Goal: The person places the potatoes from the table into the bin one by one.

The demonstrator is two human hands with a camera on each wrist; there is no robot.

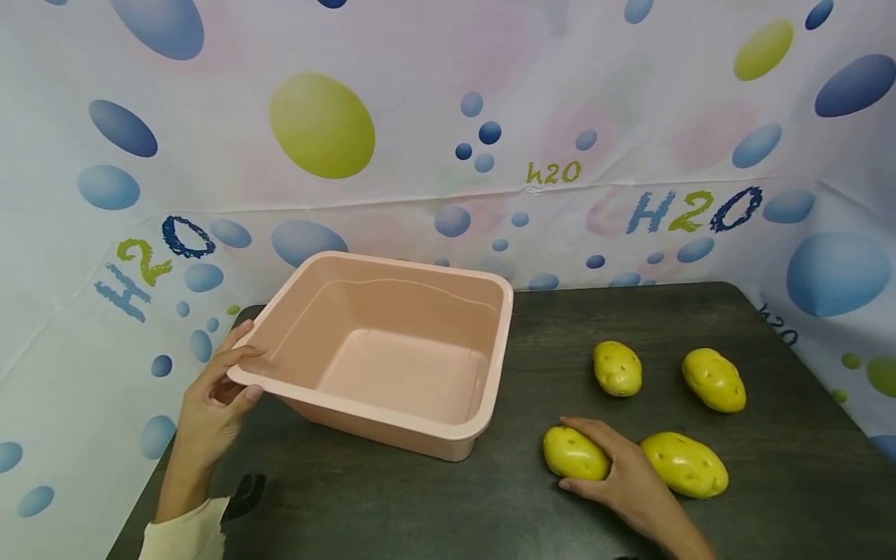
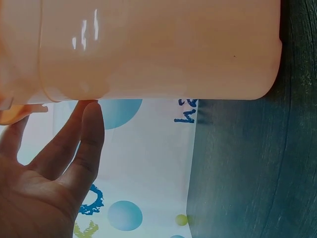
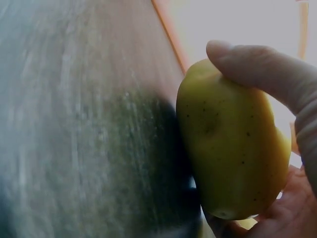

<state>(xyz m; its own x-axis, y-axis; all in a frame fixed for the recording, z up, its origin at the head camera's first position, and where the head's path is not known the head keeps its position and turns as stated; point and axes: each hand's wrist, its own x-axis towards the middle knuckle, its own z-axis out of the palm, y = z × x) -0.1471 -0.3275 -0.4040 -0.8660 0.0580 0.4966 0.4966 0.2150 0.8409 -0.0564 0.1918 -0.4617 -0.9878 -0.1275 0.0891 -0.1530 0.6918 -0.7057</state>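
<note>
Well, starting at the left, a printed backdrop (image 1: 42,233) is hanging behind the scene, carrying blue and green ovals and H2O lettering, and it is running along the 12 o'clock side to the far right. A pale sleeve (image 1: 183,533) is showing at 6 o'clock from the left hand (image 1: 213,397), and a black strap (image 1: 245,496) is showing at 5 o'clock from it. That hand is pinching the rim of a pink plastic basin (image 1: 350,416) at the basin's 8 o'clock corner, fingers lying over the edge and thumb pressing at the near side. The basin is facing mouth up over a dark worktop (image 1: 336,505) (I cannot tell whether its base is sitting fully flat).

Further right, a held yellow potato (image 1: 574,453) is resting at about 4 o'clock from the basin, and the right hand (image 1: 623,474) is gripping it between thumb and curled fingers. Whether that potato is touching the worktop is hard to tell. Counting from it, a rounder potato (image 1: 617,369) is lying at 1 o'clock, a longer potato (image 1: 686,465) is lying at 3 o'clock, just beside the right hand, and a rightmost potato (image 1: 714,380) is lying at 2 o'clock.
</note>
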